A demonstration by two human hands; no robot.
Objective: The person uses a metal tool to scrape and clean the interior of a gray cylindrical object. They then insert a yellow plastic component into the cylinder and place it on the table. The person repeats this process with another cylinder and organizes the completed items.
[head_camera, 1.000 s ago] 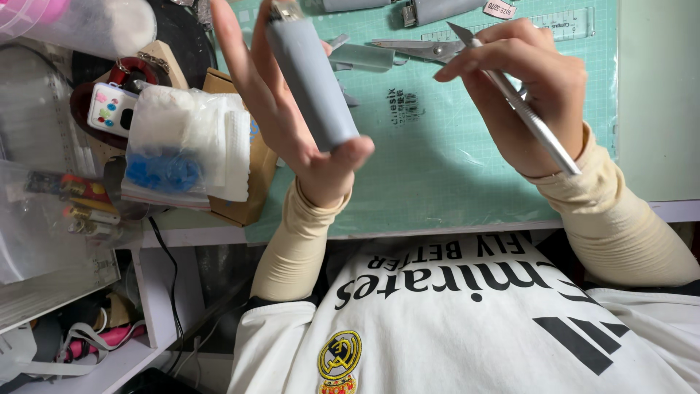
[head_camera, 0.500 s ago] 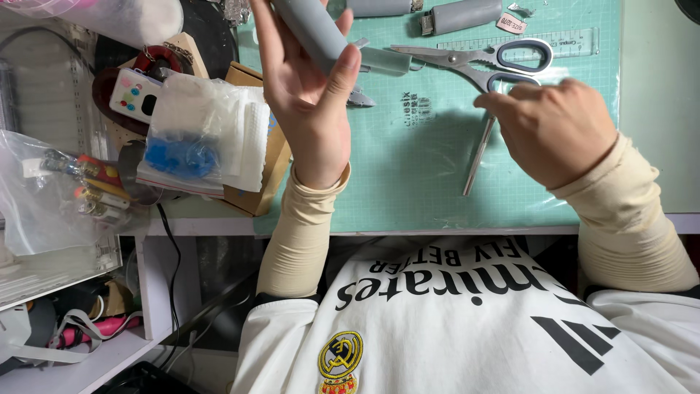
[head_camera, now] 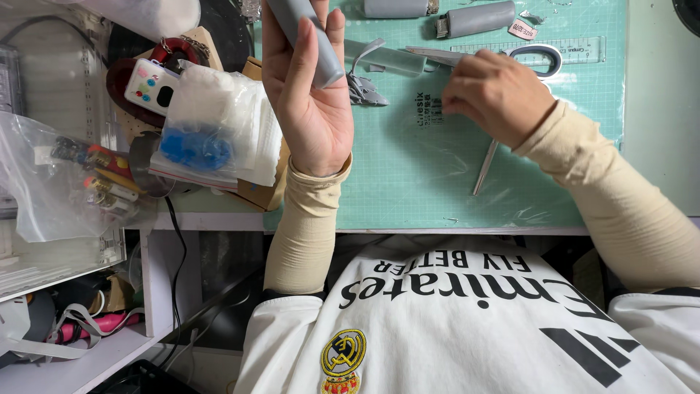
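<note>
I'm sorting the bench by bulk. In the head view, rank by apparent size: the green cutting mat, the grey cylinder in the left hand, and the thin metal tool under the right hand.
1. Green cutting mat.
2. Grey cylinder, partly cut off by the frame and nearer the camera in the left hand, so unsure.
3. Thin metal tool, partly hidden by the right hand.

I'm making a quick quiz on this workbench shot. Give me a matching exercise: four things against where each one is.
Things:
1. grey cylinder
2. thin metal tool
3. scissors
4. bag of blue pieces

Places:
A. on the green mat, past the right hand
B. left of the mat, on the clutter
C. gripped in the raised left hand
D. under the right hand, on the mat

Pairs: 1-C, 2-D, 3-A, 4-B
</note>
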